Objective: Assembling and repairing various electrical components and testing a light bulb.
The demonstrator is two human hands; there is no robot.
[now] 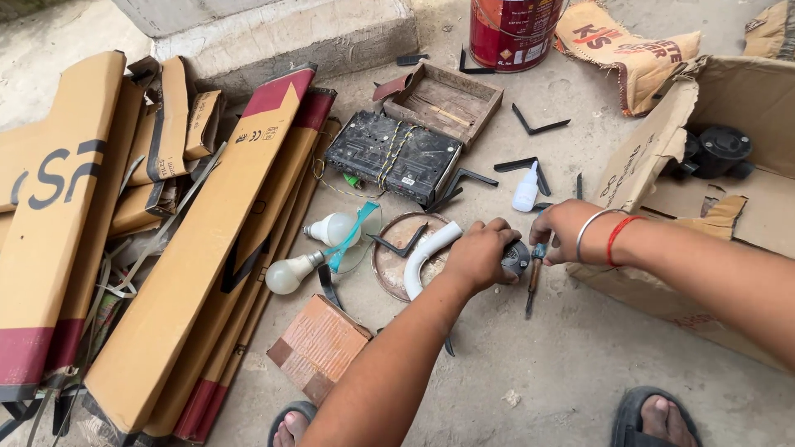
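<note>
Bare concrete floor point(580, 364); long tan cartons point(166, 273) along its left edge, red paint tin point(512, 29) (top edge). Left hand point(480, 255) clamps white pipe bend point(424, 257); right hand point(567, 232) grips screwdriver point(534, 281)

- Location type: an improvised electrical work spot on bare ground, not a fitted workshop.
- Floor: rough, stained concrete floor point(563, 364); all work items lie directly on it, with no bench.
- Boundary: a raised concrete step point(290, 37) runs along the far edge.
- Stock: long flat cardboard cartons point(182, 273) lie stacked at one side; an open cardboard box point(662, 141) holds black round fittings point(716, 153).
- Parts: two light bulbs point(310, 248), black angle brackets point(538, 124), a white curved pipe bend point(426, 257).
- Supplies: a red paint tin point(513, 33), a small glue bottle point(526, 190), a paper sack point(629, 50).
- Footwear: sandalled feet point(654, 418) on the floor confirm informal site work.
</note>
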